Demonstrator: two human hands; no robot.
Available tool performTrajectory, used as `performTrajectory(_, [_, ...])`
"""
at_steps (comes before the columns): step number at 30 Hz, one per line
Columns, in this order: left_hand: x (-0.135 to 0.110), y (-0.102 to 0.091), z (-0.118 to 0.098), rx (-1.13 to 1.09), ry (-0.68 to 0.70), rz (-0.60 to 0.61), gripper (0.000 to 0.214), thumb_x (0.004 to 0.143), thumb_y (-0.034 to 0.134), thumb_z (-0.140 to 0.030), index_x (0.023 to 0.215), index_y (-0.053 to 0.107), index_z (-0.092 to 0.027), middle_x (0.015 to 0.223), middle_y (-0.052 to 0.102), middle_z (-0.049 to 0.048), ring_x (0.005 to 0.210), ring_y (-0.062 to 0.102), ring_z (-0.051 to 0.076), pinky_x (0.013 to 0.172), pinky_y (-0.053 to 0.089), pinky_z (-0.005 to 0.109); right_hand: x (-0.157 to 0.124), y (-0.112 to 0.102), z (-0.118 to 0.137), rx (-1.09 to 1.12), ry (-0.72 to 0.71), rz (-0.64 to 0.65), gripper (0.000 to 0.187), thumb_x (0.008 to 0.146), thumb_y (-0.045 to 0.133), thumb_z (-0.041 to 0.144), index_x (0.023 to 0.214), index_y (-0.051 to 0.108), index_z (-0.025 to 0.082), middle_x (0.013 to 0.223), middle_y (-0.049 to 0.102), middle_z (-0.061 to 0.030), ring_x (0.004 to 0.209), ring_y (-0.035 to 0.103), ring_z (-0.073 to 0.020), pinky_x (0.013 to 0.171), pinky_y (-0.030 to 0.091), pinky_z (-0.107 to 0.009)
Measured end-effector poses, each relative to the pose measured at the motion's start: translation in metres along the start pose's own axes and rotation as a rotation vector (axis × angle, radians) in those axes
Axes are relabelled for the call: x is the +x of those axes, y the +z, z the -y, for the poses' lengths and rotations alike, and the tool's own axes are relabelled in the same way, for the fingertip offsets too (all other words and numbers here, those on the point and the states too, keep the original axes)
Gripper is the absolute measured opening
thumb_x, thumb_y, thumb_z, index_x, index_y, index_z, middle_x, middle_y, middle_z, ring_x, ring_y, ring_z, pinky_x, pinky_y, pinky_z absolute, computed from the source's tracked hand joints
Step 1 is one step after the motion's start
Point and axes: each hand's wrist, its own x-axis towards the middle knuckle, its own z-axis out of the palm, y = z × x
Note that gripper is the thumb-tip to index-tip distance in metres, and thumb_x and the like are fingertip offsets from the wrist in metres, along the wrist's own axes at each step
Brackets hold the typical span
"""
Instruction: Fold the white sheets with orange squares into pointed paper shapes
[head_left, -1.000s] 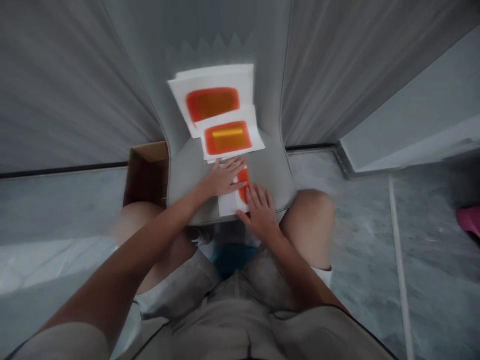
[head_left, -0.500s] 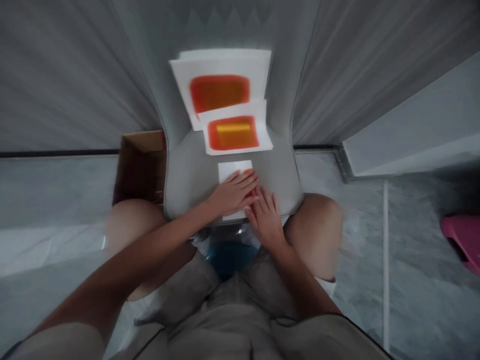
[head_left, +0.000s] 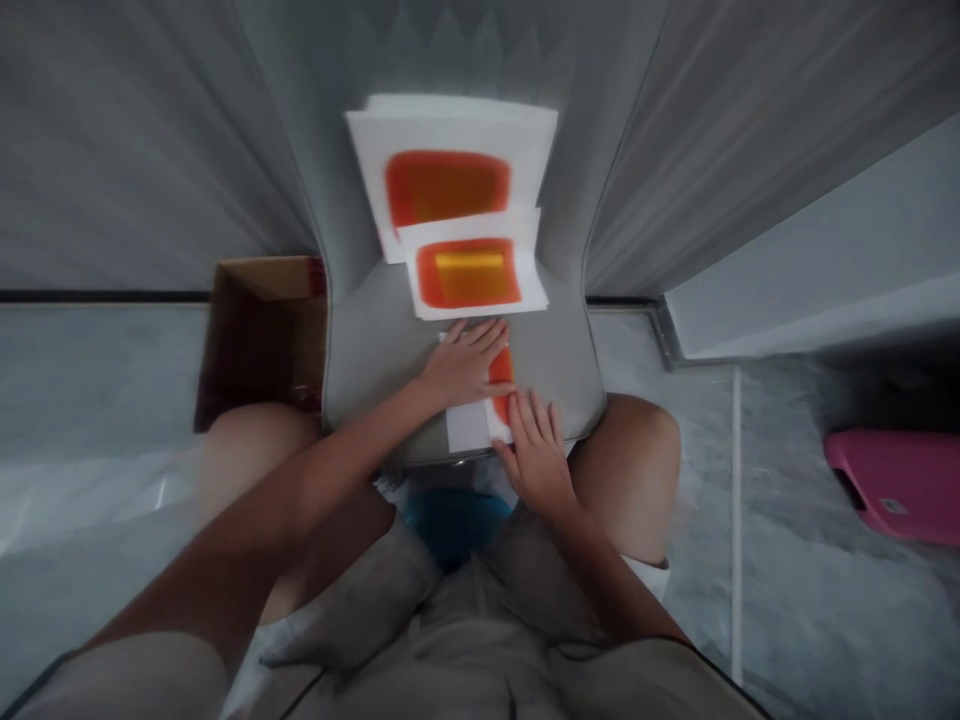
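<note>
– Left hand [head_left: 471,365] is lying flat, fingers spread across a small folded paper [head_left: 502,368], right? What about the other one?

– Right hand [head_left: 538,455] has its fingers stretched out too, tips at the paper's right edge, nothing pinched in either. Paper's on the seat of a grey chair [head_left: 559,350], by the front edge

– ok so what else is crowding it?

– Behind it there's a bent sheet [head_left: 471,278] with an orange patch and yellow bar, overlapping the bottom of a bigger sheet [head_left: 450,185] that leans on the backrest. Cardboard box [head_left: 281,280] sits left of the chair, with the left knee [head_left: 259,440] in front of its near end

– anything you can't make out?

– Left hand covers part of the paper's orange print, the blue thing [head_left: 459,515] under the seat is too dark to identify, and the pink plastic thing [head_left: 911,470] on the floor at far right gets cut off by the edge of view

– any text?

– Pink thing has a pale label [head_left: 892,506], too small to read, and the red marking [head_left: 319,275] on the box is a blur
</note>
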Motion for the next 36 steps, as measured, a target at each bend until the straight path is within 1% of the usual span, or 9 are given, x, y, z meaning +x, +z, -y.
performTrajectory(4, [0.002,0.002,0.006,-0.033,0.010,0.008,0.111,0.090,0.050,-0.084,0.169,0.024,-0.011,0.176,0.022,0.0152,0.164,0.021,0.034,0.135,0.002,0.052,-0.025,0.003,0.009,-0.064,0.044,-0.005,0.069,0.112,0.032,0.046,0.170,0.022,0.009,0.172,0.033,-0.0163,0.164,0.020,-0.0347,0.131,0.021,-0.059])
performTrajectory(10, [0.002,0.010,0.011,-0.070,0.036,-0.049,0.116,0.084,0.055,-0.088,0.168,0.029,-0.012,0.175,0.025,0.0162,0.163,0.024,0.035,0.135,0.004,0.054,-0.048,0.016,0.012,-0.078,0.105,-0.046,0.067,0.112,0.029,0.046,0.169,0.026,0.011,0.172,0.033,-0.0170,0.164,0.020,-0.0352,0.129,0.023,-0.061])
performTrajectory(13, [-0.001,0.010,0.012,-0.064,0.082,-0.160,0.101,0.092,0.054,-0.079,0.165,0.035,-0.012,0.173,0.029,0.0160,0.162,0.027,0.033,0.135,0.009,0.055,-0.047,0.024,0.010,-0.042,0.112,-0.086,0.066,0.112,0.029,0.046,0.168,0.029,0.011,0.172,0.033,-0.0187,0.163,0.021,-0.0359,0.128,0.024,-0.063])
performTrajectory(18, [-0.027,0.006,-0.002,-0.042,0.120,-0.385,0.051,0.111,0.034,-0.037,0.153,0.053,-0.015,0.164,0.050,0.0086,0.159,0.036,0.022,0.135,0.020,0.047,-0.042,0.032,0.008,0.028,0.116,-0.206,0.059,0.112,0.030,0.042,0.161,0.043,0.011,0.166,0.043,-0.0199,0.160,0.031,-0.0351,0.126,0.028,-0.064])
performTrajectory(24, [-0.089,0.021,-0.038,0.032,0.074,-0.259,0.049,0.110,0.043,-0.046,0.149,0.060,-0.021,0.159,0.055,0.0074,0.155,0.041,0.026,0.131,0.029,0.048,-0.036,0.024,0.000,0.205,0.106,-0.391,0.047,0.110,0.039,0.040,0.132,0.073,0.015,0.141,0.070,-0.0192,0.142,0.057,-0.0327,0.120,0.039,-0.061])
performTrajectory(28, [-0.109,0.022,-0.047,0.016,0.025,-0.253,0.046,0.110,0.043,-0.045,0.146,0.062,-0.023,0.158,0.057,0.0060,0.156,0.041,0.023,0.131,0.030,0.046,-0.009,0.004,-0.015,0.489,0.261,-0.408,0.055,0.106,0.042,0.052,0.127,0.075,0.013,0.124,0.077,-0.0193,0.116,0.072,-0.0299,0.105,0.054,-0.050])
performTrajectory(30, [-0.111,0.020,-0.047,0.007,0.021,-0.259,0.046,0.110,0.043,-0.044,0.146,0.062,-0.023,0.158,0.057,0.0067,0.156,0.041,0.023,0.130,0.031,0.047,0.017,-0.006,-0.021,0.592,0.335,-0.309,0.061,0.103,0.046,0.058,0.130,0.072,0.010,0.121,0.078,-0.0206,0.109,0.074,-0.0304,0.098,0.058,-0.047])
performTrajectory(33, [-0.108,0.018,-0.045,0.022,0.011,-0.257,0.046,0.110,0.043,-0.041,0.148,0.061,-0.022,0.158,0.057,0.0094,0.156,0.041,0.024,0.130,0.032,0.050,0.062,-0.019,-0.023,0.599,0.330,-0.141,0.055,0.098,0.058,0.054,0.127,0.073,0.010,0.108,0.081,-0.0183,0.097,0.077,-0.0284,0.091,0.059,-0.042])
performTrajectory(36, [-0.102,0.018,-0.045,0.063,-0.003,-0.230,0.046,0.111,0.041,-0.040,0.148,0.061,-0.021,0.161,0.053,0.0101,0.157,0.039,0.026,0.130,0.031,0.053,0.097,-0.026,-0.017,0.496,0.311,-0.070,0.042,0.097,0.064,0.045,0.124,0.073,0.013,0.101,0.082,-0.0133,0.091,0.077,-0.0243,0.085,0.058,-0.036])
